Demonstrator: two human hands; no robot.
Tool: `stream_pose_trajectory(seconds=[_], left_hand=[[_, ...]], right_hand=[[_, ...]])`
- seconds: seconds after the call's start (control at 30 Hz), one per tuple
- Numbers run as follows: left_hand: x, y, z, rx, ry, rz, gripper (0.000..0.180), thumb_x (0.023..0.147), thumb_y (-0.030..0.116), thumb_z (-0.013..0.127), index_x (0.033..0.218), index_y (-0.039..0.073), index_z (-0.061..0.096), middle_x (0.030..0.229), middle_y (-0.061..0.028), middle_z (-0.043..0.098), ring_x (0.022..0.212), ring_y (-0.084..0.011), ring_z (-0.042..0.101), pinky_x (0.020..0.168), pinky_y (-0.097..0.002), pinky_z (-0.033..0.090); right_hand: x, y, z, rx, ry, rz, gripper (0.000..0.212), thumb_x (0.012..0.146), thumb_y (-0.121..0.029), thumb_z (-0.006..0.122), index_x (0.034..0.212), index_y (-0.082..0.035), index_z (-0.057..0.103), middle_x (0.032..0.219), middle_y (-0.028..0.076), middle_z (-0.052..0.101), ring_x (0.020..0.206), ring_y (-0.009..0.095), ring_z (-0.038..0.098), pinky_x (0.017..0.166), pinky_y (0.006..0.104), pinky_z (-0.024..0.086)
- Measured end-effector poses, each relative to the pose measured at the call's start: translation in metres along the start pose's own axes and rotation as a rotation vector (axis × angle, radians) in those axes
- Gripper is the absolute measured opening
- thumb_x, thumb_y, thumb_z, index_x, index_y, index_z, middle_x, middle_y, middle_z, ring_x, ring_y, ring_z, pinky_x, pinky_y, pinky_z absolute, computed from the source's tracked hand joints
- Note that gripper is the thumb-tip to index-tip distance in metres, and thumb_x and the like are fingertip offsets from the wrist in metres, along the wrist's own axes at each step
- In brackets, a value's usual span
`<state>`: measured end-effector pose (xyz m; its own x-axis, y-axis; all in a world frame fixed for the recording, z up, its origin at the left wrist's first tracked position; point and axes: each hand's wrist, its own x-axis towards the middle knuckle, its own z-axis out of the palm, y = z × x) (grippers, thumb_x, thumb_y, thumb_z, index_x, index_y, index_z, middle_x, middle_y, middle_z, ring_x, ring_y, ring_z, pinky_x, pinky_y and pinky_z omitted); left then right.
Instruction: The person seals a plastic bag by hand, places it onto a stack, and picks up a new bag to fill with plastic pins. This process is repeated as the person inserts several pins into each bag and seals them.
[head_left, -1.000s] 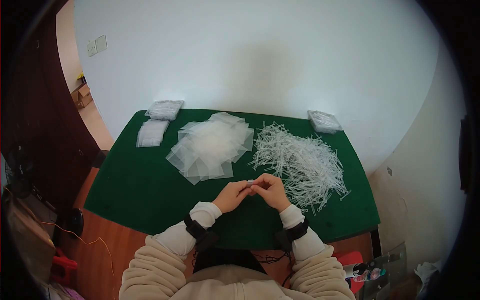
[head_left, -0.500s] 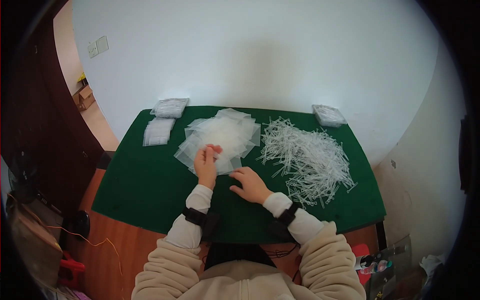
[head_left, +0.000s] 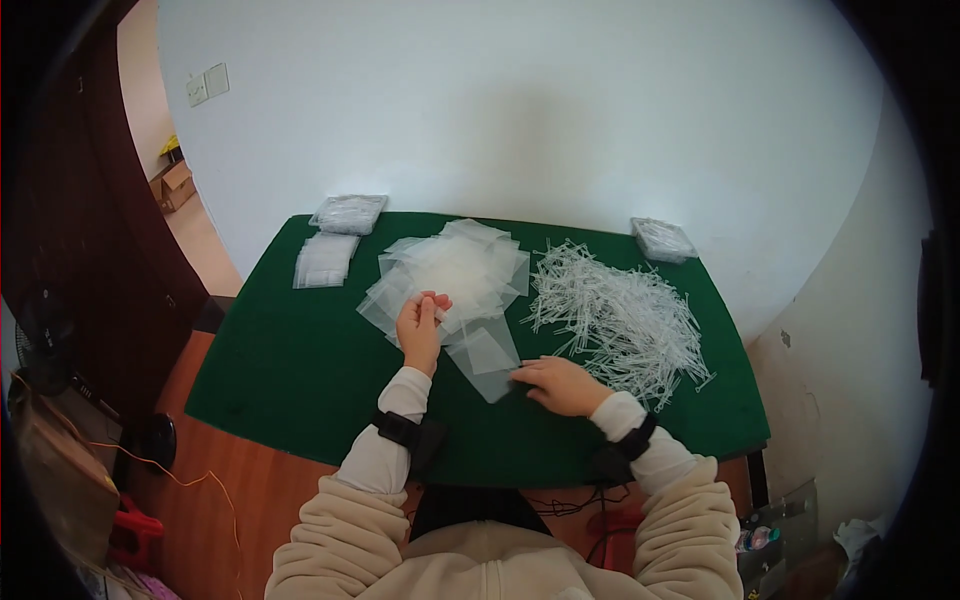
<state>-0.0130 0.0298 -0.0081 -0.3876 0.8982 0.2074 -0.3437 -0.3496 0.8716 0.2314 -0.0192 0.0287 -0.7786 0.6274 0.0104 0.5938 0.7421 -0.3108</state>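
Note:
A heap of clear, frosted-looking flat plastic bags [head_left: 450, 255] lies on the green-covered table in front of me. My left hand [head_left: 422, 325] is raised over the heap's near edge, its fingers curled and the thumb pressed against them; whatever they pinch is too small to make out. Beside it, my right hand [head_left: 562, 385] has its fingertips at the right corner of one plastic bag [head_left: 485, 375] that sticks out of the heap toward me. To the right spreads a large pile of thin clear plastic sticks with small looped ends [head_left: 620, 315].
At the far left sit a packed clear bundle [head_left: 350, 213] and a small stack of filled clear bags [head_left: 325, 260]. Another clear packet [head_left: 663, 240] lies at the far right. A white wall rises behind the green table cover [head_left: 270, 380].
My right hand has moved right and toward me, and a plastic bag has slid out from the heap's near edge with it. My left hand stays nearly in place, fingers still curled.

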Motion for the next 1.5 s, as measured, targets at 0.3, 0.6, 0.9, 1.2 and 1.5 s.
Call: stream_pose_trajectory(seconds=[0.3, 0.6, 0.9, 1.2, 1.5], left_hand=[[-0.003, 0.002, 0.009, 0.028, -0.031, 0.003, 0.017, 0.094, 0.013, 0.045, 0.099, -0.002, 0.052, 0.088, -0.0106, 0.063, 0.081, -0.0183, 0.061, 0.073, -0.0263, 0.047], [-0.002, -0.006, 0.006, 0.066, -0.063, -0.006, 0.019, 0.094, 0.014, 0.045, 0.101, -0.002, 0.052, 0.090, -0.0107, 0.063, 0.083, -0.0176, 0.062, 0.072, -0.0261, 0.047], [-0.005, -0.009, 0.006, 0.087, -0.109, -0.036, 0.021, 0.094, 0.015, 0.045, 0.102, -0.003, 0.052, 0.093, -0.0120, 0.063, 0.085, -0.0191, 0.062, 0.075, -0.0275, 0.049], [-0.014, -0.005, 0.014, 0.008, -0.156, -0.186, 0.022, 0.095, 0.017, 0.045, 0.104, -0.002, 0.052, 0.095, -0.0127, 0.062, 0.086, -0.0207, 0.063, 0.077, -0.0289, 0.049], [-0.036, -0.012, 0.027, -0.134, -0.216, -0.301, 0.021, 0.095, 0.018, 0.046, 0.104, 0.001, 0.053, 0.103, -0.0124, 0.061, 0.094, -0.0196, 0.060, 0.079, -0.0302, 0.048]], right_hand=[[-0.012, 0.023, -0.017, -0.219, 0.183, 0.170, 0.022, 0.075, -0.021, 0.061, 0.093, -0.009, 0.061, 0.097, 0.014, 0.060, 0.094, 0.031, 0.056, 0.083, 0.0408, 0.044], [0.052, -0.022, 0.037, -0.187, 0.393, 0.367, 0.054, 0.068, -0.043, 0.069, 0.099, -0.002, 0.054, 0.103, 0.015, 0.055, 0.097, 0.031, 0.052, 0.081, 0.0414, 0.042], [0.051, -0.004, 0.049, -0.075, 0.516, 0.206, 0.068, 0.063, -0.041, 0.072, 0.114, 0.000, 0.051, 0.109, 0.016, 0.052, 0.104, 0.031, 0.047, 0.087, 0.0412, 0.039], [0.052, 0.000, 0.045, 0.116, 0.629, 0.201, 0.073, 0.060, -0.031, 0.075, 0.119, 0.000, 0.046, 0.109, 0.014, 0.053, 0.102, 0.031, 0.049, 0.089, 0.0386, 0.040], [0.054, -0.010, 0.035, 0.143, 0.851, 0.124, 0.071, 0.059, -0.019, 0.076, 0.120, 0.000, 0.046, 0.106, 0.014, 0.055, 0.098, 0.031, 0.051, 0.086, 0.0376, 0.042]])
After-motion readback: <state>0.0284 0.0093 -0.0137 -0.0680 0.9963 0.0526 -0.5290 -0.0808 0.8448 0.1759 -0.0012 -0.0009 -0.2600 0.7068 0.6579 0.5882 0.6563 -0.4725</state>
